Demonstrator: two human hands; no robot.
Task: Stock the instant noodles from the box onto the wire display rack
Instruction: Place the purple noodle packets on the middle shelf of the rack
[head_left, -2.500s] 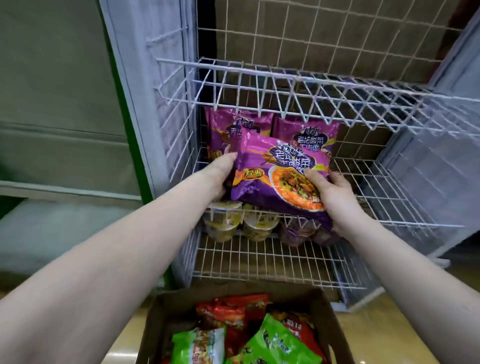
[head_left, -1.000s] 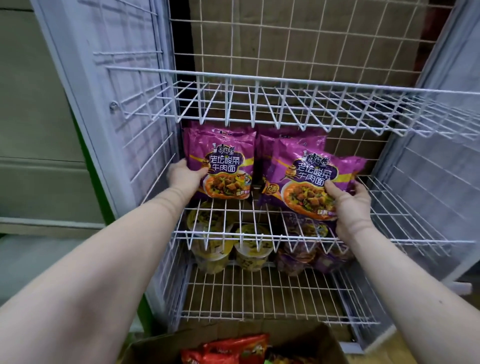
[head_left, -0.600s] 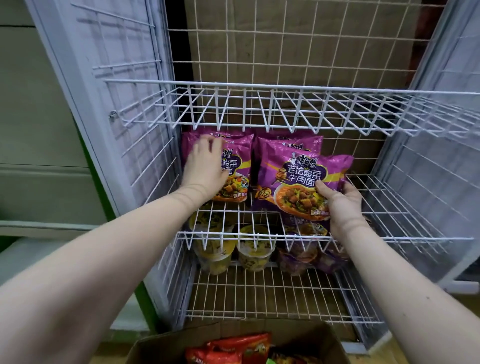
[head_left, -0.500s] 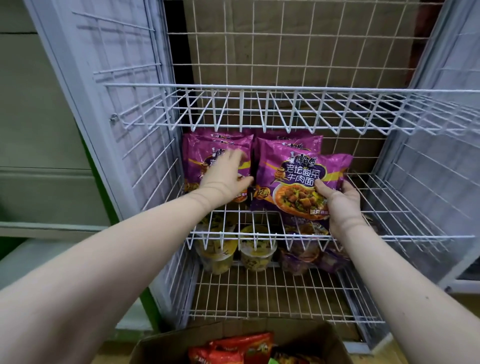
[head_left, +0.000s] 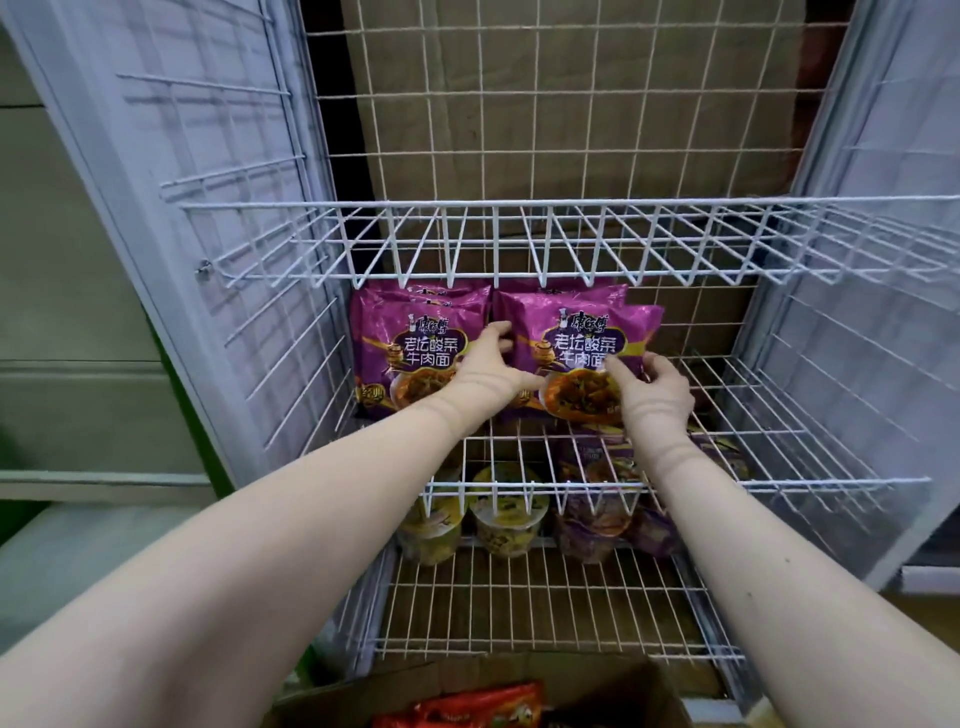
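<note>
Two stacks of purple instant noodle packets stand upright on the middle shelf of the white wire rack (head_left: 779, 431). The left purple packet (head_left: 410, 343) stands free. My left hand (head_left: 491, 364) grips the left edge of the right purple packet (head_left: 576, 332), fingers curled behind it. My right hand (head_left: 652, 387) pinches the same packet's lower right side, thumb on its front. Below, at the bottom edge, the cardboard box (head_left: 670, 696) holds red noodle packets (head_left: 467, 709).
The top wire shelf (head_left: 519, 244) hangs just above the packets and holds nothing. On the bottom shelf stand yellow noodle cups (head_left: 506, 525) and purple noodle cups (head_left: 597, 525). The middle shelf's right half is bare wire. White panels flank the rack on both sides.
My left hand slid right from the left packet's front to the left edge of the right packet. My right hand stayed on that packet, which now stands straighter and closer to the back.
</note>
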